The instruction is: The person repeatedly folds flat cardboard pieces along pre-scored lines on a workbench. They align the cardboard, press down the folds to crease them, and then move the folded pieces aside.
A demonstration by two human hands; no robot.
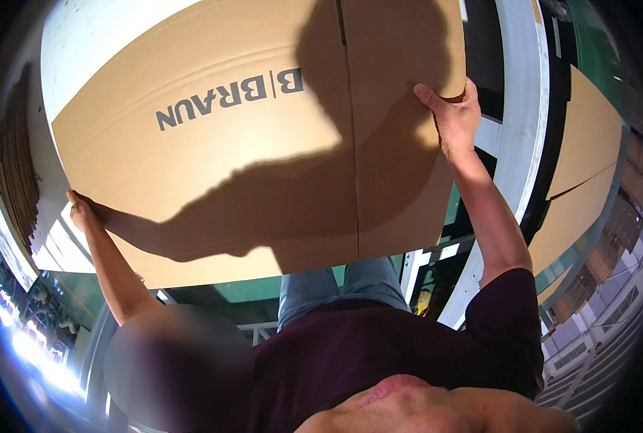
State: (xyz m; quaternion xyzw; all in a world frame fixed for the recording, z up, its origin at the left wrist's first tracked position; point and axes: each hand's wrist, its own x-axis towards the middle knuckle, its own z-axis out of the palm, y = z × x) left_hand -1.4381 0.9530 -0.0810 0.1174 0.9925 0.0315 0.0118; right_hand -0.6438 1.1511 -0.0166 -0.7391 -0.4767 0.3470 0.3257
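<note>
The big cardboard sheet (220,162) is in front of me, spread flat between my arms, its near edge just above my legs and my shadow across much of it. Beyond and to the left of it shows a white desk (80,47); I cannot tell whether the sheet rests on it. Well off to my right lies more flat cardboard (583,148), and at my far left is a brown stack (15,169) with its edges showing. My right grip (457,121) is closed around the sheet's right edge, thumb on the upper face; my left grip (81,212) holds the left edge near the lower corner. I judge the step in hand to be handling and steadying this sheet. The next move seems to call for both sides moving together, kept level, since so wide a piece could fold along the crease (353,159) on its right side.
</note>
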